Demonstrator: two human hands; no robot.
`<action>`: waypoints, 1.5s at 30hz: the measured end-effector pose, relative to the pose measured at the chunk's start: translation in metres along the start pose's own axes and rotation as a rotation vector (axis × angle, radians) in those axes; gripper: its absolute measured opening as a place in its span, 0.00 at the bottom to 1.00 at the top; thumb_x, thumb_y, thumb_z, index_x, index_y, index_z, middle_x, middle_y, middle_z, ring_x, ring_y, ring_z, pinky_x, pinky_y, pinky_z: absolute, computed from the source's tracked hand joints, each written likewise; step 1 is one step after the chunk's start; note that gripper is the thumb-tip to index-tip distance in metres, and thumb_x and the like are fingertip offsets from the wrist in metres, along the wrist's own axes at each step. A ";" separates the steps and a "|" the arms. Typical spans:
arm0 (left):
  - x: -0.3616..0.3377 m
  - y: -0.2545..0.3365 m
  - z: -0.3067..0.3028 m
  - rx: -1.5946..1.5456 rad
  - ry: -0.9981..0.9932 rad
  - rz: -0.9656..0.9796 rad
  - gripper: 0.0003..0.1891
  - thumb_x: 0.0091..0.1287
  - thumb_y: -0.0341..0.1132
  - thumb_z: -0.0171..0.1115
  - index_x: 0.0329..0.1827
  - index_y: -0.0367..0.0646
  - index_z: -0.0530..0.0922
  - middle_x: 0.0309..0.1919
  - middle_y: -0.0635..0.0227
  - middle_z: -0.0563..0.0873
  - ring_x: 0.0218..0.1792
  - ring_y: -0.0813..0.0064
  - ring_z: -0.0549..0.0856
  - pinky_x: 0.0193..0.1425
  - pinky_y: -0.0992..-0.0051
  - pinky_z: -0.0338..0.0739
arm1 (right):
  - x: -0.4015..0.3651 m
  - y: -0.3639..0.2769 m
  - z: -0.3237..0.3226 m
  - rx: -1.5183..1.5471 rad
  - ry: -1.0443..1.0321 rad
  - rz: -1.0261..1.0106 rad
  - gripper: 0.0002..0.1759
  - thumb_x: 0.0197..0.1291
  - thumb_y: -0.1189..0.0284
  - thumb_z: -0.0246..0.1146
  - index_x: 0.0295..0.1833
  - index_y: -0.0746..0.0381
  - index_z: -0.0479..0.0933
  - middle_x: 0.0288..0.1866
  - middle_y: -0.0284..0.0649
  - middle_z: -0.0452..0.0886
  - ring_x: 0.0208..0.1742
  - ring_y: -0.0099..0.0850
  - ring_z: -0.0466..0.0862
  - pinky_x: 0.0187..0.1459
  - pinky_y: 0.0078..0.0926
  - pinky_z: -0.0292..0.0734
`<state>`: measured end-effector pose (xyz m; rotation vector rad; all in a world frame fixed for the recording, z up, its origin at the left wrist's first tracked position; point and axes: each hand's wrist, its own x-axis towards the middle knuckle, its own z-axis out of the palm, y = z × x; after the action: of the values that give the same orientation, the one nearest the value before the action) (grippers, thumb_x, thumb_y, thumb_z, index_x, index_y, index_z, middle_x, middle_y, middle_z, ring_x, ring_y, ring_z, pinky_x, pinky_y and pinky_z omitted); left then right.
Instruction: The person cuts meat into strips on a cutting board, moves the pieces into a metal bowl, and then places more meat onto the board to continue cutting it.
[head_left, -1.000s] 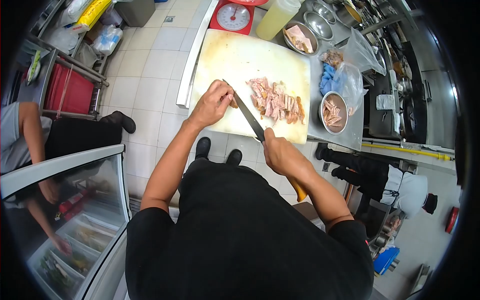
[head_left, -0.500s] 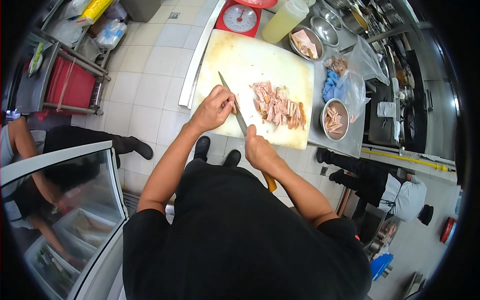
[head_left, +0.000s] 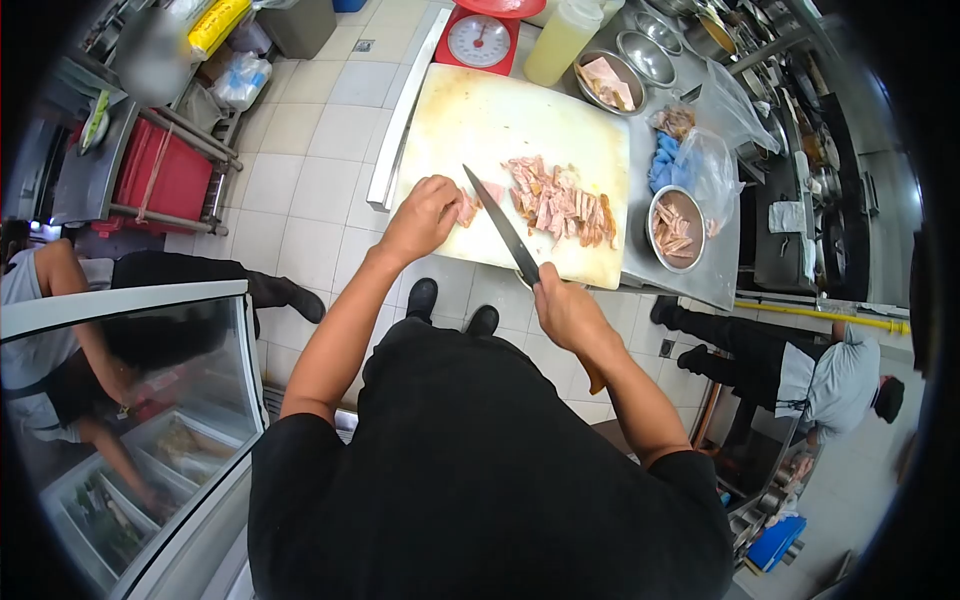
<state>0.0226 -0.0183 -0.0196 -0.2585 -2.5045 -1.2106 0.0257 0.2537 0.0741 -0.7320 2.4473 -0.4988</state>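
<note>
A white cutting board (head_left: 470, 120) lies on the counter. My right hand (head_left: 572, 312) is wrapped round the handle of a knife (head_left: 502, 226), its long blade angled up and left over the board. At the board's left front edge, my left hand (head_left: 428, 215) has its fingers curled against a small piece of pink meat (head_left: 467, 208). Another thin pink slice lies beside the blade. Right of the knife, a heap of cut meat strips (head_left: 560, 205) spreads over the board. A metal bowl (head_left: 677, 229) with more strips stands to the right.
Behind the board are a red scale (head_left: 480, 42), a bottle of yellowish liquid (head_left: 563, 42) and a bowl with a meat slab (head_left: 608, 82). Plastic bags (head_left: 710, 170) lie at the right. One person (head_left: 75, 330) reaches into an open glass-lidded chest at left; another person (head_left: 820, 375) stands at right.
My right hand has drawn the knife right and toward me, away from my left hand. The left hand stays at the meat piece. The view has shifted slightly.
</note>
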 end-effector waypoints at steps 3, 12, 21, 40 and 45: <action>-0.004 0.002 0.005 -0.026 -0.054 0.000 0.06 0.63 0.22 0.63 0.42 0.37 0.81 0.42 0.59 0.80 0.47 0.56 0.80 0.53 0.62 0.76 | -0.018 -0.004 -0.001 -0.041 -0.040 0.038 0.08 0.70 0.75 0.50 0.46 0.71 0.63 0.23 0.67 0.79 0.28 0.67 0.81 0.34 0.63 0.74; -0.006 0.008 0.011 0.031 0.055 -0.010 0.07 0.64 0.22 0.62 0.44 0.36 0.81 0.42 0.57 0.81 0.45 0.53 0.79 0.53 0.61 0.76 | -0.019 -0.020 -0.004 -0.142 -0.204 0.070 0.09 0.61 0.82 0.50 0.46 0.72 0.62 0.26 0.66 0.81 0.31 0.64 0.84 0.36 0.62 0.77; -0.015 0.002 0.010 0.015 0.096 0.013 0.07 0.64 0.21 0.61 0.44 0.35 0.80 0.41 0.57 0.81 0.46 0.52 0.80 0.54 0.60 0.76 | 0.007 -0.008 0.015 -0.058 -0.069 -0.001 0.08 0.62 0.82 0.50 0.46 0.73 0.62 0.28 0.69 0.80 0.34 0.67 0.83 0.38 0.61 0.76; -0.017 0.006 0.010 0.067 0.101 0.024 0.08 0.64 0.20 0.62 0.44 0.35 0.79 0.41 0.56 0.80 0.47 0.52 0.79 0.54 0.60 0.76 | -0.001 -0.019 0.007 -0.116 -0.181 0.005 0.12 0.62 0.82 0.50 0.50 0.75 0.62 0.29 0.69 0.81 0.33 0.67 0.83 0.38 0.60 0.77; -0.021 0.003 0.010 0.060 0.096 0.024 0.08 0.64 0.19 0.61 0.44 0.35 0.78 0.42 0.57 0.80 0.48 0.53 0.79 0.54 0.61 0.76 | 0.018 -0.006 0.038 -0.081 -0.077 -0.013 0.11 0.62 0.82 0.50 0.49 0.75 0.63 0.29 0.69 0.80 0.33 0.66 0.83 0.38 0.59 0.77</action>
<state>0.0408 -0.0092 -0.0316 -0.2091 -2.4432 -1.1104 0.0373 0.2309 0.0400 -0.7858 2.4036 -0.3711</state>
